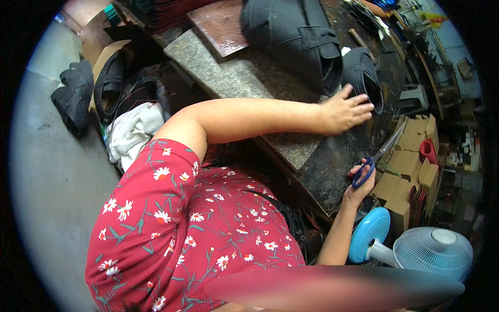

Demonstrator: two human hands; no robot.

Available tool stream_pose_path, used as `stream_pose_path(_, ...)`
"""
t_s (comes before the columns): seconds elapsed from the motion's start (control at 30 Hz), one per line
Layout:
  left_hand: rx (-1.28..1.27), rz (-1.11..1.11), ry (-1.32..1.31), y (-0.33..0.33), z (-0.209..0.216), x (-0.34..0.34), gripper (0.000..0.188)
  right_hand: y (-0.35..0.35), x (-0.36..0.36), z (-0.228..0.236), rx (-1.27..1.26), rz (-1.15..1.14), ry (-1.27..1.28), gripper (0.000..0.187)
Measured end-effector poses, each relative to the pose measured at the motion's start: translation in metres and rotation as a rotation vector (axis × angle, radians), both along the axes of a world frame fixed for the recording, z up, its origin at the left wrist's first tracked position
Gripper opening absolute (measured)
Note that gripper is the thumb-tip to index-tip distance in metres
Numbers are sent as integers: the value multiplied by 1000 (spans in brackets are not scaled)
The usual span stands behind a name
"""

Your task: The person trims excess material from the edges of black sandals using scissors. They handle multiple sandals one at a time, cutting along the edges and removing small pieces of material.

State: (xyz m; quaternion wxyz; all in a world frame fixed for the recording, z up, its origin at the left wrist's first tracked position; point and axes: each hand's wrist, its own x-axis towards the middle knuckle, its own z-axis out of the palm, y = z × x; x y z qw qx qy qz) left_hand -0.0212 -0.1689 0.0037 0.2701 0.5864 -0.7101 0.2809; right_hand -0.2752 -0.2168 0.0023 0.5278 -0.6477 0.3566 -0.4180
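Observation:
My left hand [344,111] reaches across to the right over the workbench, its fingers spread and holding nothing. Just beyond it is a black shoe [358,73], its opening facing right; whether fingertips touch it I cannot tell. A larger black shoe or pair with straps [296,44], slightly blurred, lies farther back on the bench. Lower right, beside the bench corner, my right hand [359,188] is closed around the blue handles of a pair of scissors [365,171]. The grey blades point up and to the right, away from me.
A speckled stone slab [208,70] and a brown board [221,31] lie on the dark bench. Black shoes [75,96] and white cloth [136,127] are at left. Cardboard boxes [397,177], a blue round stool [371,234] and a fan [434,252] stand at right.

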Motion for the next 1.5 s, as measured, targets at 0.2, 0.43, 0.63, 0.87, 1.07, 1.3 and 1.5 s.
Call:
stream_pose_path(0.2,-231,-45,200,-38,0,4,54,4,7,5,-43,19,7,36)
stream_pose_path(0.43,72,-212,245,-6,41,-6,20,0,5,4,-64,-3,-20,39)
stream_pose_path(0.63,157,-533,163,140,70,-57,16,-11,1,-8,32,-185,-138,40)
stream_pose_path(0.87,402,-478,296,196,56,-46,25,7,2,2,-21,37,-6,33)
stream_pose_path(1.07,49,-647,428,192,31,-29,24,33,-5,68,-214,326,438,30)
stream_pose_path(1.3,58,-153,856,184,4,25,42,38,13,135,-848,365,1108,40)
stream_pose_path(1.5,187,-218,706,174,-8,33,34,43,49,204,-1077,595,1205,43)
